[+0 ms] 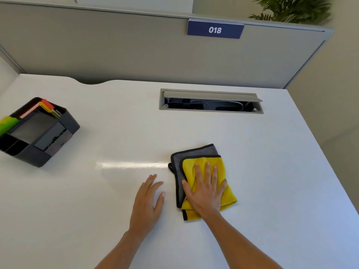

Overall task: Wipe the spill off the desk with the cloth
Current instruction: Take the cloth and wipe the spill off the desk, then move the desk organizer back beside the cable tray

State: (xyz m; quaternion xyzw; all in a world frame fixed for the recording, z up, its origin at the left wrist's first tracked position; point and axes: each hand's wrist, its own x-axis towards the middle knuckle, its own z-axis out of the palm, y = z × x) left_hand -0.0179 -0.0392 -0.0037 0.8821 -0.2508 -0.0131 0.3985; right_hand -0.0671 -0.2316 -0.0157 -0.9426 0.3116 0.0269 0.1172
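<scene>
Yellow-and-grey cloth, folded and edged in black, lies flat on the white worktop directly beneath the right hand; that hand presses palm-down with fingers spread wide, gripping nothing; grey layers of the cloth show beyond its fingertips and by its thumb; left hand rests flat and open on the bare worktop just beside the cloth, apart from it; no spill can be made out, only a pale glare streak beyond the left hand; blue plate on the grey partition, far beyond the right hand, reads "018"; black organiser, well to the left of both hands, holds markers and a pink-edged item, its lettering too blurred to read; open cable hatch shows dark cables inside.
</scene>
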